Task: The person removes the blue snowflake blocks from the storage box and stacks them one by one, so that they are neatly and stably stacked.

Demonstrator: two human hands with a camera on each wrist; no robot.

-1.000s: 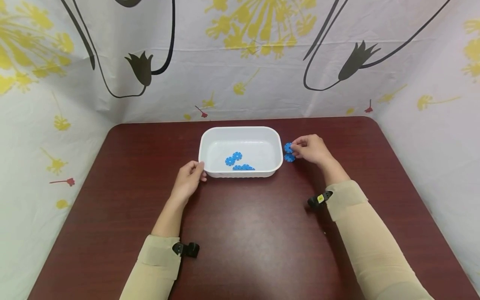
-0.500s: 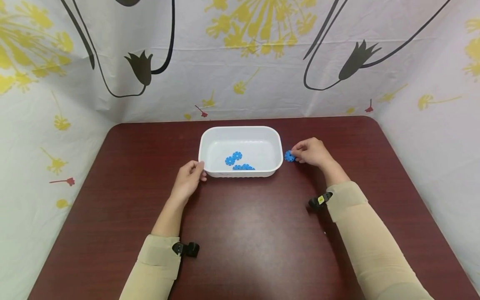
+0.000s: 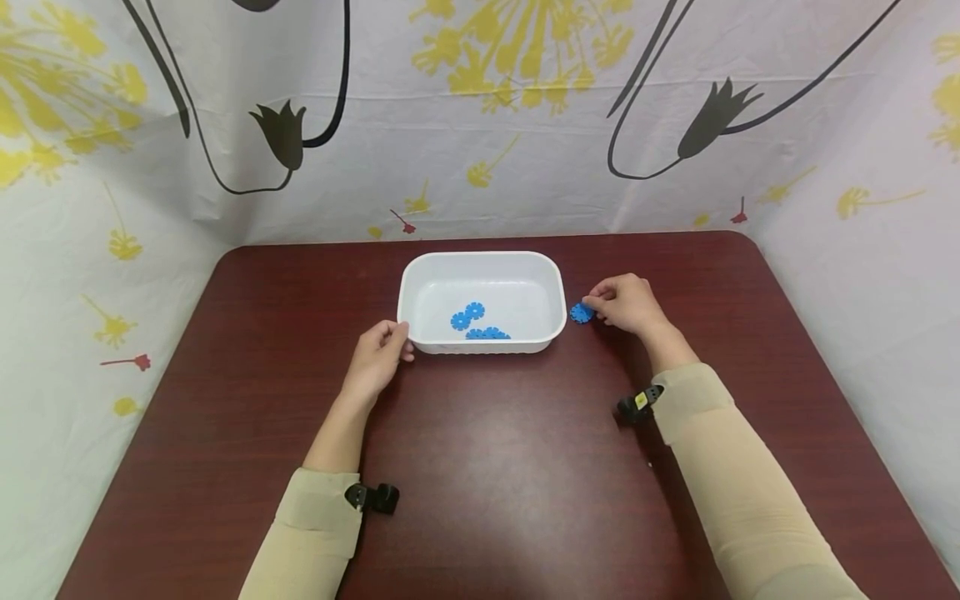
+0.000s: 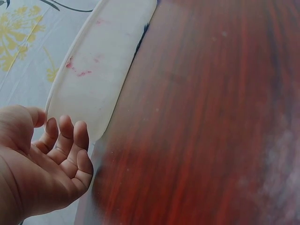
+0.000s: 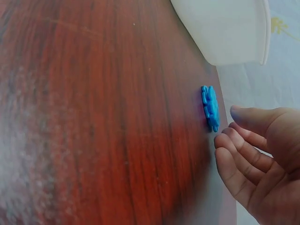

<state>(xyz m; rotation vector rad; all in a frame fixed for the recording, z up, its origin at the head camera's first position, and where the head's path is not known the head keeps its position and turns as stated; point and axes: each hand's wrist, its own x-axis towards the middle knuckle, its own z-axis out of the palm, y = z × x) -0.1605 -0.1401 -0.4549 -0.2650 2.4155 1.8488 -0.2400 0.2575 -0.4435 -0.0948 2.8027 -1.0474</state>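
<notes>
At the left, the left hand [image 3: 377, 358] pinches the near left corner of a white tray [image 3: 480, 347] between thumb and forefinger, its other fingers loosely curled. The tray stands upright toward the far side of a dark red table [image 3: 480, 467]; the left wrist view shows reddish marks on its outer wall. Inside, left of the middle, lies a pair of blue notched discs [image 3: 467, 316], edge to edge or slightly overlapping. Right of these, a cluster of discs [image 3: 488, 334] sits along the near wall, partly hidden by the rim. Just right of the tray, a blue stack [image 3: 578, 313] lies on the table. The right hand [image 3: 630, 302] is at its right side, thumb and fingers bent but apart, gripping nothing.
</notes>
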